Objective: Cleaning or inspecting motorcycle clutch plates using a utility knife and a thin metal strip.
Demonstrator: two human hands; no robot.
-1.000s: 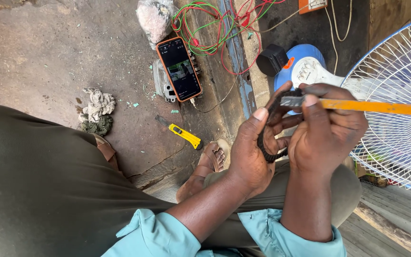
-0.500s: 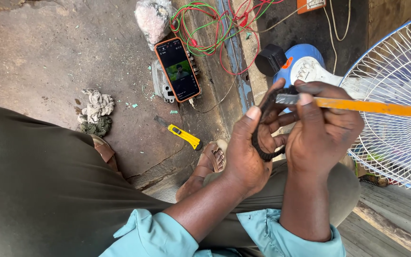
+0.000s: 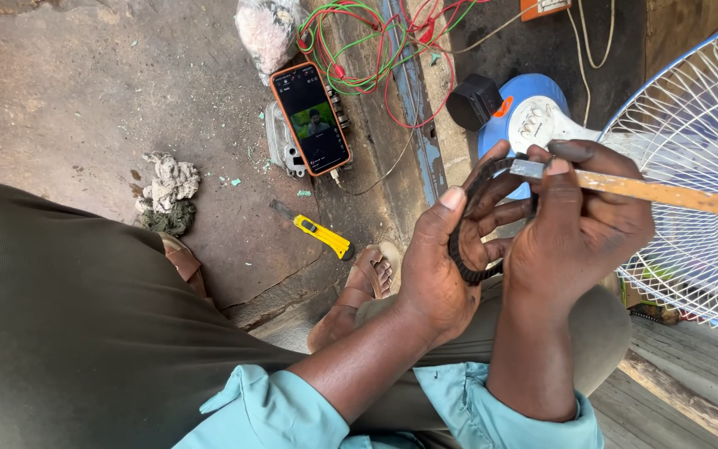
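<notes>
My left hand point(image 3: 442, 258) holds a black ribbed ring point(image 3: 461, 249), thumb up along its left side and fingers spread behind it. My right hand point(image 3: 579, 229) grips a tool with a long yellowish wooden handle point(image 3: 666, 194); its flat metal tip point(image 3: 528, 169) rests against the ring's upper edge. Both hands hover above my lap, just in front of a fan's white wire guard point(image 3: 691, 166).
An orange-cased phone point(image 3: 310, 119) with a lit screen lies on the concrete floor beside a yellow utility knife point(image 3: 319, 232), a dirty rag point(image 3: 165, 193), tangled red and green wires point(image 3: 367, 41) and the fan's blue-and-white base point(image 3: 533, 116). My sandalled foot point(image 3: 359, 287) is below.
The ring has turned slightly in my left hand, and the tool tip has shifted along its upper edge. My hands stay in about the same place.
</notes>
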